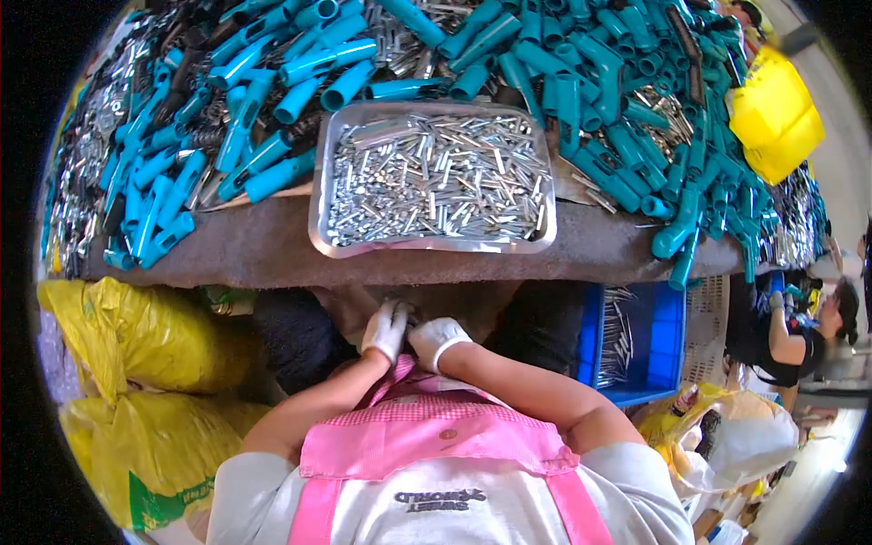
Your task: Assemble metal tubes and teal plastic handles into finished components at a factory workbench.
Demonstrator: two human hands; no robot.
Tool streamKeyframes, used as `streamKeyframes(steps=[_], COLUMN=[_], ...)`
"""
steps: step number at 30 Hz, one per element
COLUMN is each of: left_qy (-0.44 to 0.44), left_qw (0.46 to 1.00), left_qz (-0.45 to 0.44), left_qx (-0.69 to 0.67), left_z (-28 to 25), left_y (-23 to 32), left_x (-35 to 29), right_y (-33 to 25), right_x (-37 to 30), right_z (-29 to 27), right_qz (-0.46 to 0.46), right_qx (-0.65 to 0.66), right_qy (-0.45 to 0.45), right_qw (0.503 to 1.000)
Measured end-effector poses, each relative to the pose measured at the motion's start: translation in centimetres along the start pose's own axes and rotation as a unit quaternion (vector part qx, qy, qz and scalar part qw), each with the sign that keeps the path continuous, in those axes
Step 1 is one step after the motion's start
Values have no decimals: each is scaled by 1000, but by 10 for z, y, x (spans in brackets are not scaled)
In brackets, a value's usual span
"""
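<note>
Both my hands wear white gloves and meet in front of my lap, just below the table's front edge. My left hand (387,329) has its fingers pressed together and pointing forward. My right hand (438,341) is curled in against it from the right. Whatever they hold between them is too small and dark to make out. Nearest to them on the table, a shallow metal tray (318,213) stands full of small silver pins and rods (440,182). Heaps of teal tubular tool housings (327,62) lie behind and beside the tray.
Yellow sacks (136,336) stand at my left. Under the table's right side, a blue bin (668,350) holds thin metal rods (616,345). A yellow sheet-like piece (772,113) sits at the far right. Another person (795,345) works farther right. A brown cloth (599,241) covers the table edge.
</note>
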State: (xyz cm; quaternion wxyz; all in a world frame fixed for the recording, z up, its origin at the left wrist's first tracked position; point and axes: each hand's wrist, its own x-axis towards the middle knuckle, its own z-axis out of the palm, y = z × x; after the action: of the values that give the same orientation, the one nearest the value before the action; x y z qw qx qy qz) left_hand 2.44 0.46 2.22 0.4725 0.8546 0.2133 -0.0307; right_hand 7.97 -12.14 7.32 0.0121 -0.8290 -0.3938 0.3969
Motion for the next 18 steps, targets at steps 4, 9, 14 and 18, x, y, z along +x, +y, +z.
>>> streamKeyframes(steps=[4, 9, 14, 18], left_qy=[-8, 51, 69, -51], left_qw=[987, 997, 997, 977], left_qz=[-117, -55, -41, -147], left_qx=[106, 22, 19, 147], left_z=[15, 24, 14, 10], left_y=[-26, -50, -33, -19], left_x=[2, 10, 0, 9], right_y=[-3, -8, -13, -10], right_x=[5, 4, -4, -4], right_z=[-6, 0, 2, -4], right_qz=[-1, -12, -1, 8], right_qx=[8, 18, 25, 17], right_qy=[46, 76, 87, 51], right_qw=[999, 997, 996, 999])
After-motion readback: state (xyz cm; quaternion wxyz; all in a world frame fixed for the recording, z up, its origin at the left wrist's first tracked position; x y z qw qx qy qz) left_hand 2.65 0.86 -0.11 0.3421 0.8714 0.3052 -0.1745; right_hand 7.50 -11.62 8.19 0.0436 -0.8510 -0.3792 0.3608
